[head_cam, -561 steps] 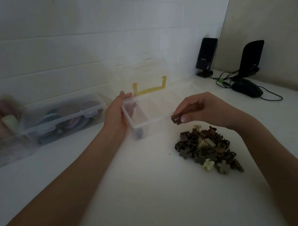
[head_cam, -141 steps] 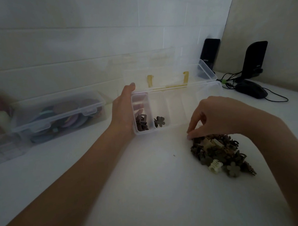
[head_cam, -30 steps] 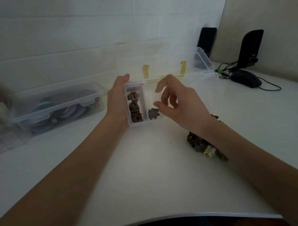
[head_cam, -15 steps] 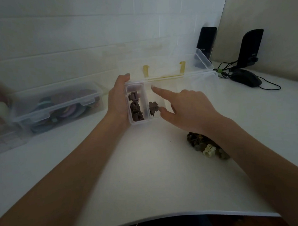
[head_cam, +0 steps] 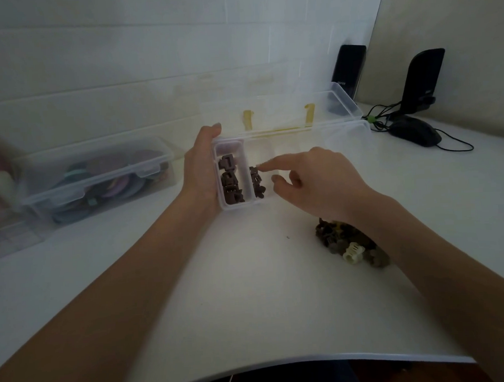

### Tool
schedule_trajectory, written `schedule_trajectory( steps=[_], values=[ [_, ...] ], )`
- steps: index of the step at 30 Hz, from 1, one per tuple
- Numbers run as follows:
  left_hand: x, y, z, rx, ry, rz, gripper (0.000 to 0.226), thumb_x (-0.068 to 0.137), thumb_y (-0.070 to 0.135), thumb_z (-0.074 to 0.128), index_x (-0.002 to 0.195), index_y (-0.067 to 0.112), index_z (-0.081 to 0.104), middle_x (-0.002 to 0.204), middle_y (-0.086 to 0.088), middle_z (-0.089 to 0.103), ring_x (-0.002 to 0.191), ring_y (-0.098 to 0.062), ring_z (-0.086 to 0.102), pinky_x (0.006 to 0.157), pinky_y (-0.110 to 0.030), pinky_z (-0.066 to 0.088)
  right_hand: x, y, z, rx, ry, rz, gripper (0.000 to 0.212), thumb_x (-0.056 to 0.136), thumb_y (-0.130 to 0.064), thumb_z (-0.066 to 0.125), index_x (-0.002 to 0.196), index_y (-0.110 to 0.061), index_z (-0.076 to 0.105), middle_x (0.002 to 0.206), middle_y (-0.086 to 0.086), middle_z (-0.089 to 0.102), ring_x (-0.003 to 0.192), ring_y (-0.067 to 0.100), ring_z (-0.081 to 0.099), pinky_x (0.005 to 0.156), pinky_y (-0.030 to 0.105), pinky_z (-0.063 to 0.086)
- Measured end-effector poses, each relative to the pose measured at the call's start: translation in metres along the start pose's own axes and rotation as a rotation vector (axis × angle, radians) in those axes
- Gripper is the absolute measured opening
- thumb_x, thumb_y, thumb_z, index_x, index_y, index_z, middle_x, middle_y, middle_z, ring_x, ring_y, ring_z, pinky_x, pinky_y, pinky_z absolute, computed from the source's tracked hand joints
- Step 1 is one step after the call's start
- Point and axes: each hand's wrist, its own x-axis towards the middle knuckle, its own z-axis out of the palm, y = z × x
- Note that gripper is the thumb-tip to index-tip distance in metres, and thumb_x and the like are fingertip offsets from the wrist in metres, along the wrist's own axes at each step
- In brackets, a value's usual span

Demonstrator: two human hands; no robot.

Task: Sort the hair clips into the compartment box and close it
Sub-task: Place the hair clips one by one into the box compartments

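The clear compartment box (head_cam: 343,129) stands open on the white table, its lid leaning back with yellow latches. My left hand (head_cam: 201,175) grips the box's left end. Several dark brown square clips (head_cam: 230,180) lie in the leftmost compartment. A couple of dark flower-shaped clips (head_cam: 256,182) lie in the second one. My right hand (head_cam: 317,182) hovers over the second compartment, forefinger stretched onto those clips, holding nothing. The pile of brown and cream hair clips (head_cam: 348,244) lies on the table, partly hidden under my right forearm.
A shut clear box of coloured round items (head_cam: 100,177) stands at the left by the wall. Two black speakers (head_cam: 422,79) and a black mouse (head_cam: 415,131) with cables sit at the back right. The table's front edge (head_cam: 281,362) curves near me.
My right hand has dropped a clip into the second compartment and now points its forefinger down onto the clips there. The left hand stays on the box.
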Motion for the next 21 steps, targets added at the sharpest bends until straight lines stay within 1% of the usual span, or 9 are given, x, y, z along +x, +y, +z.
schedule_trajectory(
  steps=[3, 6, 8, 10, 13, 14, 16, 19, 21],
  values=[
    [-0.004, 0.002, 0.002, 0.007, -0.005, -0.009, 0.053, 0.069, 0.051, 0.06, 0.096, 0.007, 0.055, 0.07, -0.005, 0.055, 0.049, -0.015, 0.054, 0.046, -0.018, 0.043, -0.001, -0.003, -0.004, 0.042, -0.008, -0.002, 0.023, 0.09, -0.027, 0.05, 0.1, -0.037, 0.068, 0.042, -0.01, 0.043, 0.043, 0.004, 0.042, 0.051, 0.02, 0.031],
    [-0.004, 0.004, 0.003, 0.013, -0.021, -0.017, 0.067, 0.055, 0.055, 0.065, 0.098, 0.006, 0.05, 0.071, -0.006, 0.051, 0.047, -0.016, 0.052, 0.049, -0.019, 0.043, -0.001, 0.003, -0.013, 0.194, 0.032, -0.034, 0.018, 0.083, -0.017, 0.055, 0.076, -0.025, 0.069, 0.042, -0.012, 0.049, 0.043, 0.005, 0.044, 0.051, 0.02, 0.031],
    [-0.005, 0.004, 0.004, -0.031, 0.003, -0.051, 0.062, 0.055, 0.053, 0.065, 0.099, 0.011, 0.054, 0.072, -0.006, 0.051, 0.047, -0.017, 0.052, 0.05, -0.02, 0.044, -0.001, 0.01, -0.022, 0.339, 0.072, -0.032, 0.017, 0.077, -0.008, 0.057, 0.068, -0.015, 0.068, 0.044, -0.007, 0.051, 0.041, 0.006, 0.038, 0.05, 0.019, 0.033],
    [-0.004, 0.003, 0.004, -0.03, 0.019, -0.054, 0.057, 0.06, 0.051, 0.062, 0.1, 0.012, 0.058, 0.075, -0.008, 0.054, 0.048, -0.017, 0.053, 0.05, -0.02, 0.044, -0.005, 0.018, -0.032, 0.451, 0.071, 0.005, 0.015, 0.072, -0.008, 0.056, 0.064, -0.01, 0.069, 0.045, -0.006, 0.052, 0.043, 0.005, 0.038, 0.048, 0.019, 0.035],
    [-0.003, 0.003, 0.003, -0.026, 0.024, -0.061, 0.057, 0.058, 0.052, 0.064, 0.098, 0.012, 0.06, 0.075, -0.009, 0.053, 0.051, -0.019, 0.052, 0.053, -0.022, 0.044, -0.021, 0.031, -0.043, 0.408, 0.008, 0.021, 0.015, 0.073, -0.014, 0.059, 0.068, -0.015, 0.073, 0.051, -0.011, 0.062, 0.047, 0.007, 0.054, 0.051, 0.022, 0.046],
    [-0.003, 0.003, 0.003, -0.022, 0.02, -0.068, 0.06, 0.054, 0.053, 0.066, 0.096, 0.012, 0.059, 0.072, -0.008, 0.052, 0.05, -0.019, 0.05, 0.053, -0.022, 0.042, -0.028, 0.034, -0.044, 0.336, -0.029, 0.012, 0.015, 0.075, -0.014, 0.061, 0.072, -0.018, 0.075, 0.057, -0.011, 0.066, 0.054, 0.007, 0.06, 0.055, 0.023, 0.05],
    [-0.003, 0.003, 0.003, -0.017, 0.005, -0.07, 0.064, 0.046, 0.055, 0.066, 0.092, 0.012, 0.055, 0.066, -0.005, 0.049, 0.048, -0.017, 0.046, 0.051, -0.022, 0.039, -0.041, 0.041, -0.045, 0.223, -0.11, 0.01, 0.018, 0.076, -0.015, 0.064, 0.081, -0.027, 0.076, 0.073, -0.013, 0.071, 0.069, 0.004, 0.065, 0.065, 0.024, 0.053],
    [-0.001, 0.003, 0.002, -0.019, -0.071, -0.05, 0.052, 0.049, 0.055, 0.065, 0.075, 0.014, 0.046, 0.06, -0.001, 0.04, 0.042, -0.014, 0.04, 0.047, -0.02, 0.035, -0.056, 0.047, -0.039, 0.117, -0.238, 0.018, 0.029, 0.077, -0.025, 0.063, 0.1, -0.041, 0.071, 0.097, -0.022, 0.065, 0.094, -0.006, 0.057, 0.086, 0.02, 0.045],
    [0.0, 0.003, 0.002, -0.034, -0.063, -0.056, 0.052, 0.048, 0.054, 0.066, 0.075, 0.015, 0.045, 0.06, -0.001, 0.04, 0.043, -0.015, 0.04, 0.049, -0.021, 0.035, -0.061, 0.05, -0.035, 0.043, -0.286, 0.011, 0.036, 0.079, -0.024, 0.063, 0.108, -0.044, 0.066, 0.104, -0.022, 0.063, 0.103, -0.007, 0.05, 0.093, 0.021, 0.041]
  ],
)
